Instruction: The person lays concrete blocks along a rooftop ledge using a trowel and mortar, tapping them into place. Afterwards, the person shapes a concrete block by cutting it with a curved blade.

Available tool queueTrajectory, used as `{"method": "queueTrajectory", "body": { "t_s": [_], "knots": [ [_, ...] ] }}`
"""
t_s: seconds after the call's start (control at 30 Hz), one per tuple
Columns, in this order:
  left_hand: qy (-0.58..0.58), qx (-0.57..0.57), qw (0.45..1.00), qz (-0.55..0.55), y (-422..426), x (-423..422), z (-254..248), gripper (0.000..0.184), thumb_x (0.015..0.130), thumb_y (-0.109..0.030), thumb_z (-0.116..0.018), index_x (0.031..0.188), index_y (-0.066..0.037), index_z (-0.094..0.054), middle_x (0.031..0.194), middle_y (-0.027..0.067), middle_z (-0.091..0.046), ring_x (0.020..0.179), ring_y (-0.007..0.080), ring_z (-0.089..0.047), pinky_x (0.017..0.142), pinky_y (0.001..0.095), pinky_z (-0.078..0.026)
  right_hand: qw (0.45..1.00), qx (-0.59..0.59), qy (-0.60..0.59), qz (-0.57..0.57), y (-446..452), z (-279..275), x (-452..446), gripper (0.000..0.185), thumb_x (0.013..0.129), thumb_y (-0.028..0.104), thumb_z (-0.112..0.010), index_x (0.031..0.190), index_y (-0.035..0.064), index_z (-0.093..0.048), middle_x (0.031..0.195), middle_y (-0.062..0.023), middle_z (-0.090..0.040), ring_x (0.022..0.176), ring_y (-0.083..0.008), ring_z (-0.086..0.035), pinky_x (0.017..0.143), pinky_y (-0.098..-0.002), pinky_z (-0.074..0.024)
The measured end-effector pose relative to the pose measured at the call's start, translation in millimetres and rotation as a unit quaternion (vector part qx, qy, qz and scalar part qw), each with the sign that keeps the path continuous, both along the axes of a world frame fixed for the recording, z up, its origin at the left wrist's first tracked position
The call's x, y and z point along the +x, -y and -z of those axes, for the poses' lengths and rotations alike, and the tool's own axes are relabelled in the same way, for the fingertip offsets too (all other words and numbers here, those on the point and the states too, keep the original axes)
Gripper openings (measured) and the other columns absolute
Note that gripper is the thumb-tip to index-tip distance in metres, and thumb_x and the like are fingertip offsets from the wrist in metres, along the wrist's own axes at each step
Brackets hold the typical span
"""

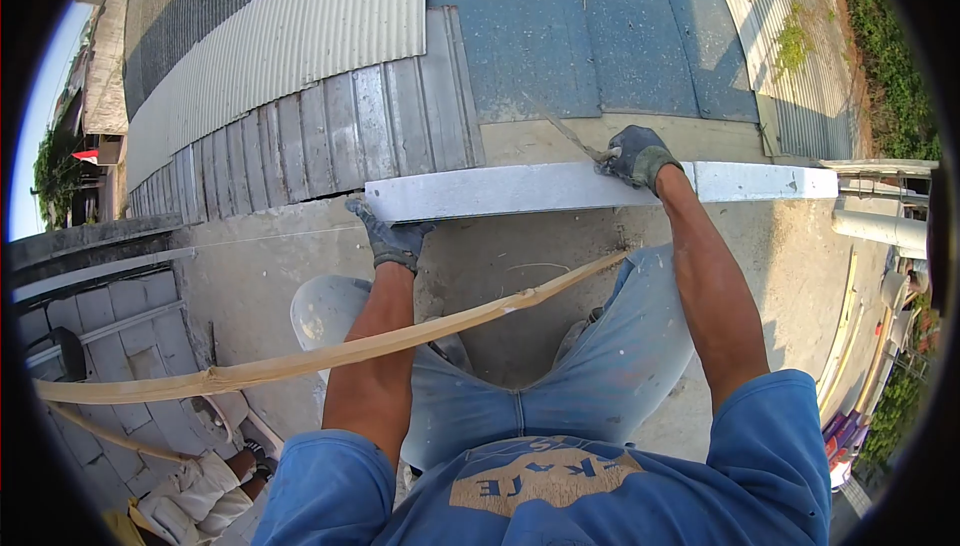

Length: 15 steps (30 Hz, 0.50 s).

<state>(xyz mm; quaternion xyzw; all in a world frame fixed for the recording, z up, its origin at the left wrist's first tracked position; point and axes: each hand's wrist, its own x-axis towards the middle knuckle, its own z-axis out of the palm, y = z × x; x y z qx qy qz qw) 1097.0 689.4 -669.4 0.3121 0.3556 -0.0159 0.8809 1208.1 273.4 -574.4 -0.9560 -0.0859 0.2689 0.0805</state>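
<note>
Though slim, pole (270,374) (knotted) near white beam (500,189).

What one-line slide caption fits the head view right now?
Gloved left hand at one end of a white beam; right hand farther along, holding a thin tool.

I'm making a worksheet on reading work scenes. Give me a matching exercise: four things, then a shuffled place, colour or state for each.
1. Left hand
2. Right hand
3. Long straight bar
4. Knotty pole

A. Light tan
B. Holding a thin tool
C. At the bar's left end
D. Whitish

Pairs: 1-C, 2-B, 3-D, 4-A
</note>
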Motion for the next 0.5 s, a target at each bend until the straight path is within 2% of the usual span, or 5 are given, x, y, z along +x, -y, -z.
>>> {"method": "queueTrajectory", "body": {
  "t_s": [0.07,0.17,0.23,0.33,0.5],
  "knots": [
    [0.010,-0.026,1.000,-0.006,0.0,-2.3,-13.5,0.111,0.068,-0.096,-0.028,0.152,-0.024,-0.026,0.159,0.0149,-0.016,0.141,0.0483,-0.016,0.104,0.0755,-0.013,1.000,0.001,-0.002,0.003,-1.7,0.8,0.4,0.037,0.076,0.043,-0.076,0.090,0.0089,-0.075,0.089,-0.0170,-0.071,0.083,-0.0333,-0.068,0.076,-0.0414,-0.0517],
    [0.005,-0.077,0.997,-0.017,0.4,-2.4,-26.8,0.109,0.069,-0.095,-0.032,0.152,-0.024,-0.025,0.157,0.0155,-0.019,0.141,0.0482,-0.017,0.104,0.0754,-0.015,0.998,-0.001,-0.044,0.041,-0.7,1.8,1.5,0.040,0.075,0.045,-0.077,0.091,0.0083,-0.075,0.089,-0.0170,-0.071,0.082,-0.0338,-0.068,0.075,-0.0415,-0.0514],
    [-0.120,-0.035,0.989,-0.076,5.9,-1.8,-30.1,0.101,0.074,-0.089,-0.037,0.150,-0.024,-0.030,0.155,0.0155,-0.024,0.140,0.0463,-0.021,0.103,0.0747,-0.019,0.998,-0.003,-0.045,0.042,-1.3,2.8,0.8,0.040,0.075,0.045,-0.077,0.091,0.0082,-0.075,0.088,-0.0171,-0.071,0.082,-0.0341,-0.068,0.075,-0.0418,-0.0514],
    [-0.029,0.012,0.999,0.004,3.5,-0.7,-7.9,0.089,0.079,-0.080,-0.046,0.146,-0.021,-0.037,0.150,0.0155,-0.033,0.137,0.0427,-0.031,0.102,0.0716,-0.027,0.998,-0.009,-0.037,0.041,-0.2,4.2,0.6,0.040,0.075,0.045,-0.077,0.089,0.0083,-0.075,0.088,-0.0173,-0.071,0.083,-0.0345,-0.068,0.075,-0.0423,-0.0512],
    [-0.047,0.044,0.998,-0.012,1.4,-3.4,5.9,0.080,0.083,-0.069,-0.055,0.142,-0.017,-0.041,0.144,0.0154,-0.042,0.132,0.0392,-0.040,0.100,0.0676,-0.034,0.998,0.002,-0.033,0.061,1.3,6.5,-2.7,0.039,0.075,0.045,-0.077,0.088,0.0089,-0.075,0.089,-0.0170,-0.071,0.084,-0.0347,-0.068,0.076,-0.0426,-0.0512]
  ]
}}
